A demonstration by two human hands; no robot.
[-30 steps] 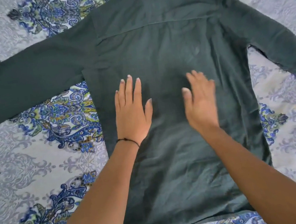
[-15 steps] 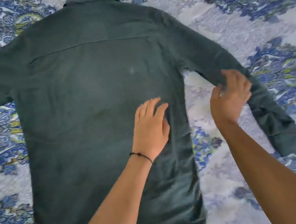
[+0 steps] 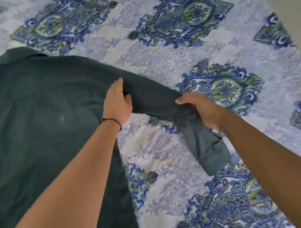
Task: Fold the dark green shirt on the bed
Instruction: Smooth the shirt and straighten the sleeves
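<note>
Blue-paisley bedspread [image 3: 185, 54] is carrying the dark green shirt [image 3: 29, 122], lying back-up. Left hand [image 3: 118, 104] is pinching the right sleeve [image 3: 155, 97] near the shoulder; right hand [image 3: 204, 110] is curling closed above the cuff [image 3: 214, 160]. Fabric is looking light, limp, likely unslippery; seams are probably offering the best hold.

The dark green shirt [image 3: 29, 122] is matt woven cloth, softly creased, lying on a bedspread [image 3: 185, 54] of matt, quilted-looking printed fabric in blue paisley.
</note>
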